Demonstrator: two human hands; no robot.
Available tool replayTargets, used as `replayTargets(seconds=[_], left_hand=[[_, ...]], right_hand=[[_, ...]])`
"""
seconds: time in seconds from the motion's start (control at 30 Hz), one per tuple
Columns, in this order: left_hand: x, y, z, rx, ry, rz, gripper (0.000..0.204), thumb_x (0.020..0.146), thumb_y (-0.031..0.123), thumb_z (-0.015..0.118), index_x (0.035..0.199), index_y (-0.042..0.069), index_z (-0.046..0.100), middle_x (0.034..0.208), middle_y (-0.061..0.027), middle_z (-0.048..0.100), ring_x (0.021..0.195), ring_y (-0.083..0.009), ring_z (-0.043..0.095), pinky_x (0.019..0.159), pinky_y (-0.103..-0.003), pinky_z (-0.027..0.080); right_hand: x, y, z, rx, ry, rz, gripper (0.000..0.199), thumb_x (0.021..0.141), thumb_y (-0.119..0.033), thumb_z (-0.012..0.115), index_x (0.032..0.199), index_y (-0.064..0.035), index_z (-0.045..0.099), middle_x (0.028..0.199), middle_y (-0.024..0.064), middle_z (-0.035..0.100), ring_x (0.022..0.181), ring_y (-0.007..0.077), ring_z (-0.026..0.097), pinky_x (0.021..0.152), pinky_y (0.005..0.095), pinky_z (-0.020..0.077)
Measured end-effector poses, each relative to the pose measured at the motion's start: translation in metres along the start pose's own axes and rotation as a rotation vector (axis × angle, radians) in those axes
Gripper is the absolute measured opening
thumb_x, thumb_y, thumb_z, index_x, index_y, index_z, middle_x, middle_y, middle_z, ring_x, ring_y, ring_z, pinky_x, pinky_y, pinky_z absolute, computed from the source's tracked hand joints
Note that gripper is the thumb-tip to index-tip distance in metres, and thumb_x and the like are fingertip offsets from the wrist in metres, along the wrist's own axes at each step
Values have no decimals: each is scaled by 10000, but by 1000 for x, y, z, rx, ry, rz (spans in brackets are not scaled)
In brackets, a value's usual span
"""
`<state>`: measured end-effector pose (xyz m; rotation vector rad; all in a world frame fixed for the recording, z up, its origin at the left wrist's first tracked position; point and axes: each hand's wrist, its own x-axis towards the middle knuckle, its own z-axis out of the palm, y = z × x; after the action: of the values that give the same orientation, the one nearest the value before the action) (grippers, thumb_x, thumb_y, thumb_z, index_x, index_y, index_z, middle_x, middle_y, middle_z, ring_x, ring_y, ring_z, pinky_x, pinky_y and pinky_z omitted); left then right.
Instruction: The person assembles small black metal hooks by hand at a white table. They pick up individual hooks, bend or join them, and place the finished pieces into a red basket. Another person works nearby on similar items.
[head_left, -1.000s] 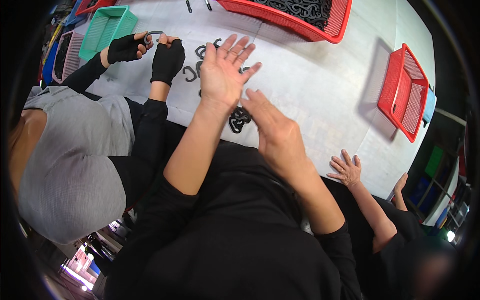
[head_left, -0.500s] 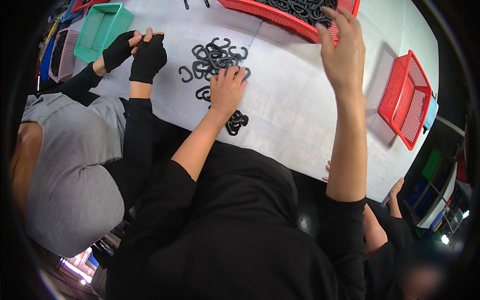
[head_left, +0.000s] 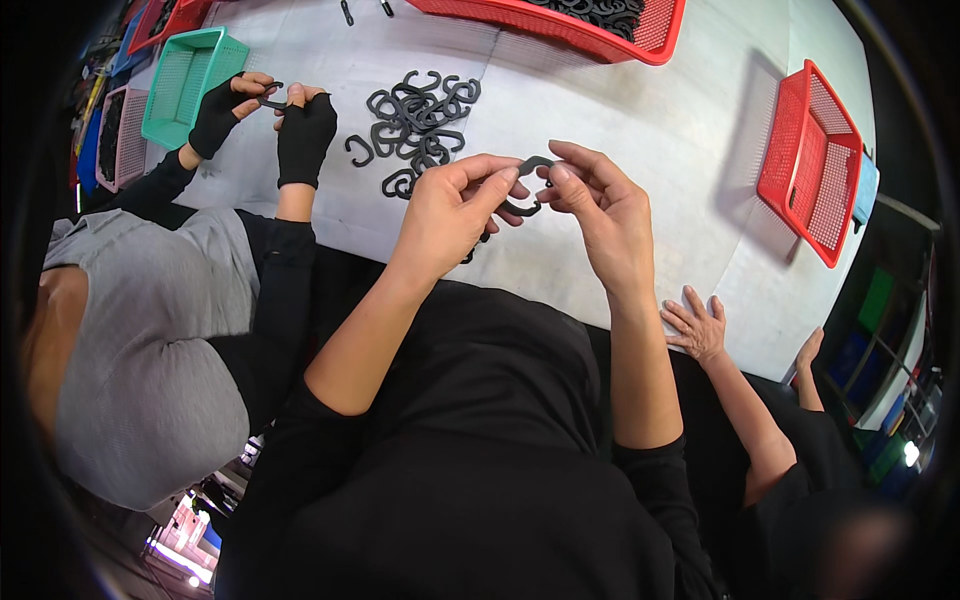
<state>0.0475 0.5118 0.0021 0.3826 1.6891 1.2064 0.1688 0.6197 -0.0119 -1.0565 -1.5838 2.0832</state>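
My left hand [head_left: 450, 212] and my right hand [head_left: 608, 220] meet above the table near its front edge. Between them is a black C-shaped hook [head_left: 537, 162], pinched by the fingertips of both hands. Part of the hook is hidden behind my fingers. Just beyond my left hand lies a loose pile of similar black hooks [head_left: 418, 118], with one single hook [head_left: 359, 151] at its left side. A few more black pieces show partly beneath my left wrist.
A large red basket [head_left: 655, 45] holding black hooks stands at the far side. Another red basket [head_left: 800, 120] is at the right. Green [head_left: 180, 88] and pink baskets [head_left: 112, 150] stand far left. A co-worker's gloved hands [head_left: 305, 130] hold a black hook; another person's hand [head_left: 698, 325] rests at right.
My right hand has come down from beside the far red basket, and my left has lifted off the pile; both now hold one hook. The right-hand person's hand has moved onto the table.
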Motion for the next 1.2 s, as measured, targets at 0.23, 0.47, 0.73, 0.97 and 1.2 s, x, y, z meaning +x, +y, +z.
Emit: replayTargets(seconds=[0.23, 0.47, 0.73, 0.97, 1.2], left_hand=[[-23, 18, -4, -196, -85, -18, 285, 924, 157, 471, 1135, -12, 562, 930, -96, 623, 724, -133, 618, 601, -211, 473], [-33, 20, -7, -203, -96, 17, 295, 924, 153, 465, 1154, -11, 552, 944, -96, 622, 766, -125, 601, 627, -222, 482], [-35, 17, -3, -47, -84, 101, 275, 891, 95, 522, 1141, -11, 563, 927, -80, 619, 785, -102, 583, 635, -216, 479], [2, 19, 9, -737, 135, 198, 556, 950, 469, 237, 1222, 28, 442, 1145, -104, 509, 1065, -193, 462, 904, -359, 390], [10, 36, 9, -1111, -34, 159, 509, 939, 399, 221, 1271, 40, 364, 1210, -99, 444, 1171, -254, 391, 946, -468, 356]], right_hand=[[-9, -11, -3, 167, -55, 39, 258, 851, -77, 584, 1086, 28, 578, 839, 82, 636, 721, 114, 599, 689, 240, 495], [-19, -14, -3, 206, -62, 28, 258, 844, -64, 591, 1082, 35, 575, 849, 97, 636, 723, 119, 604, 688, 244, 499], [-25, -18, -3, 209, -102, 72, 234, 835, -75, 613, 1054, 6, 611, 856, 82, 636, 720, 109, 596, 673, 233, 499], [-29, -21, 37, -354, 94, -588, 234, 760, -11, 634, 994, -2, 628, 951, 79, 643, 834, 198, 633, 738, 273, 510], [-38, -20, 63, -476, 85, -929, 352, 616, 78, 644, 961, 12, 618, 995, 130, 629, 887, 280, 636, 708, 321, 536]])
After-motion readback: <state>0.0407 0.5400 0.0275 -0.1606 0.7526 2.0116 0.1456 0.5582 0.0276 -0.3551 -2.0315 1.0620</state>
